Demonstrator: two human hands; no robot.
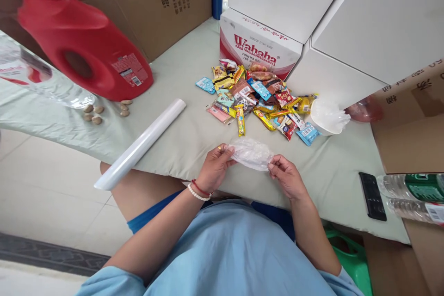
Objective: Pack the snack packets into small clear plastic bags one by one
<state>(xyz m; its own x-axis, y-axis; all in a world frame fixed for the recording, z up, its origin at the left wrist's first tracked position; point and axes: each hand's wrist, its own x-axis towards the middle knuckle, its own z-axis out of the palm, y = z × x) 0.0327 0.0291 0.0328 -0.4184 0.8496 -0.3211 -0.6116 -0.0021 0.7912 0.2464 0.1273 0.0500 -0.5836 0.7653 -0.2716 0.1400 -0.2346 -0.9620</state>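
Note:
Between my two hands, a thin see-through plastic cover (253,153) with a gathered edge is stretched sideways, just above the front of the table. My left hand (215,169) pinches its left end between thumb and fingers. At the right end, my right hand (288,178) grips it the same way. Just beyond the cover lies a loose pile of wrapped snacks (246,93), with one small yellow packet (240,120) nearest to it. To the right of the pile, a white bowl (321,119) holds crumpled clear plastic.
A white roll (142,143) lies slantwise at the left, overhanging the table edge. Behind it are several brown nuts (96,120) and a red jug (86,51). A Wahaha box (260,41) stands behind the snacks. A black phone (372,195) and bottles (412,186) lie right.

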